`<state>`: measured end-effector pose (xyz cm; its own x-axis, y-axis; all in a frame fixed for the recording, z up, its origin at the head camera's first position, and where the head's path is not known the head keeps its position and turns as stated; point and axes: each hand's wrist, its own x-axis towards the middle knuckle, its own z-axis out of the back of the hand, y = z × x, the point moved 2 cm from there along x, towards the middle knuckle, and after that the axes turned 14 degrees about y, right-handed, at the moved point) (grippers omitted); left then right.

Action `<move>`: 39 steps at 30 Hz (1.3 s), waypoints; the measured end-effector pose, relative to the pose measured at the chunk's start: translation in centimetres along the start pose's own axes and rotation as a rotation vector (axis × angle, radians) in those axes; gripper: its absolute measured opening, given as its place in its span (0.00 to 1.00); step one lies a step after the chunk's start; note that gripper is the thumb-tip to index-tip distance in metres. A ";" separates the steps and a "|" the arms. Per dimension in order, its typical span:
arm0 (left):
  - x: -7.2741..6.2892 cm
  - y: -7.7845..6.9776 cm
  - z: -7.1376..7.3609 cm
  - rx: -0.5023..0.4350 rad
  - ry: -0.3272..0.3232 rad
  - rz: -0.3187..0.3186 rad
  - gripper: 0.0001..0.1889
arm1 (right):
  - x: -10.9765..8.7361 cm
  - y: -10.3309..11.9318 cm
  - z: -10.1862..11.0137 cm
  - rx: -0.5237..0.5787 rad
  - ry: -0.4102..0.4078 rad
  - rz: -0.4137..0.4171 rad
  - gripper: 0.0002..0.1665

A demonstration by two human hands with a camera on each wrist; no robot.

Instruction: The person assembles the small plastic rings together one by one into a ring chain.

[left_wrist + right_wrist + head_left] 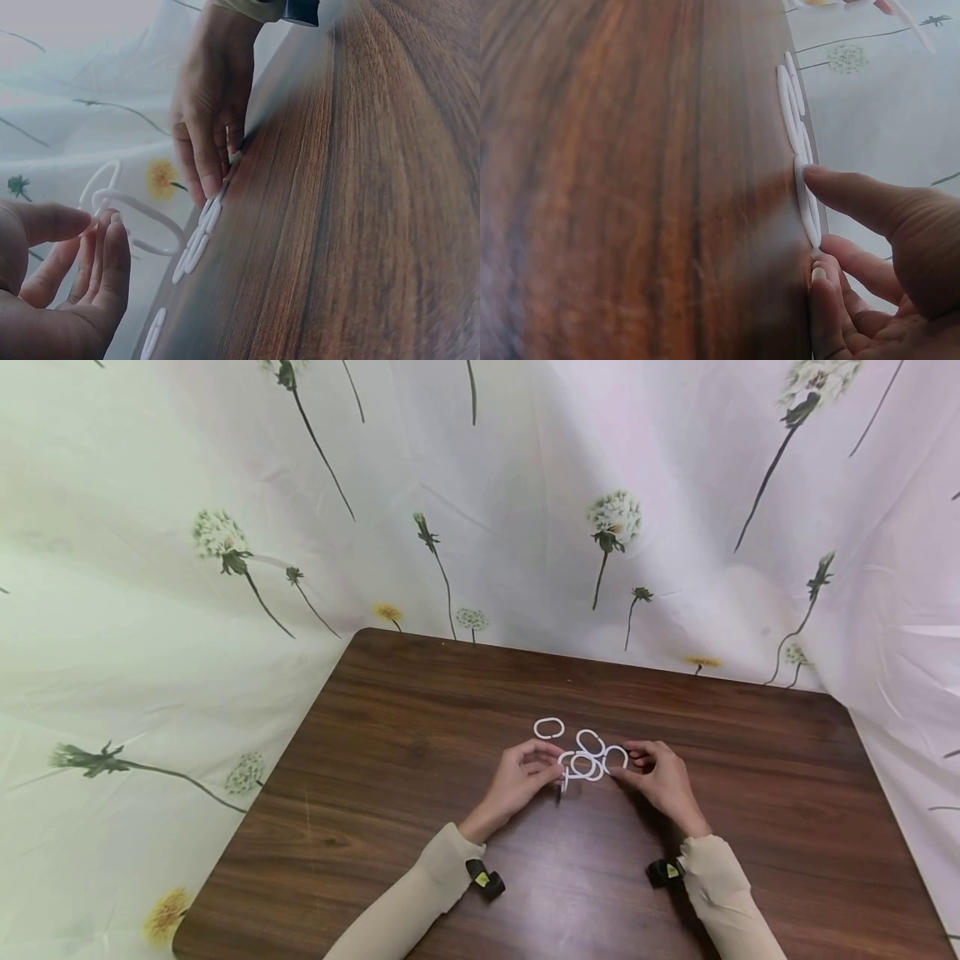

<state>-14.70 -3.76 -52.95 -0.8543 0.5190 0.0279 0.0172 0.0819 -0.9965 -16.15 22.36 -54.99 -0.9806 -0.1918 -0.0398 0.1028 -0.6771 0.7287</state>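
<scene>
My left hand (519,778) pinches a white plastic link (103,180) between thumb and fingertips, above the table. A second oval link (166,232) hangs joined to it. To the right, my right hand (663,777) is down at the tabletop, with thumb and fingers around the edges of a white link (616,748). The right wrist view has the thumb on that link (802,199) and the fingertips at its near end. Several more white links (590,732) lie flat between the hands, partly overlapping.
One separate white link (549,720) lies behind the left hand on the brown wooden table (375,760). A white cloth (510,527) printed with dandelions hangs along the table's back and side edges. Black bands with small devices (486,880) sit at both wrists.
</scene>
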 end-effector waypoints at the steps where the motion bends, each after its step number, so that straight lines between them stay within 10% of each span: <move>1: 0.0 0.0 0.0 0.000 0.002 0.000 0.15 | 0.0 0.0 0.0 -0.008 -0.006 0.002 0.28; 39: -0.5 -0.2 0.3 0.034 -0.024 0.020 0.15 | -0.7 0.7 0.1 0.133 0.094 0.014 0.28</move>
<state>-14.47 -4.30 -52.81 -0.8661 0.4998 0.0063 0.0170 0.0421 -0.9990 -15.44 22.06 -54.36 -0.9586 -0.2707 -0.0886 0.0872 -0.5749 0.8136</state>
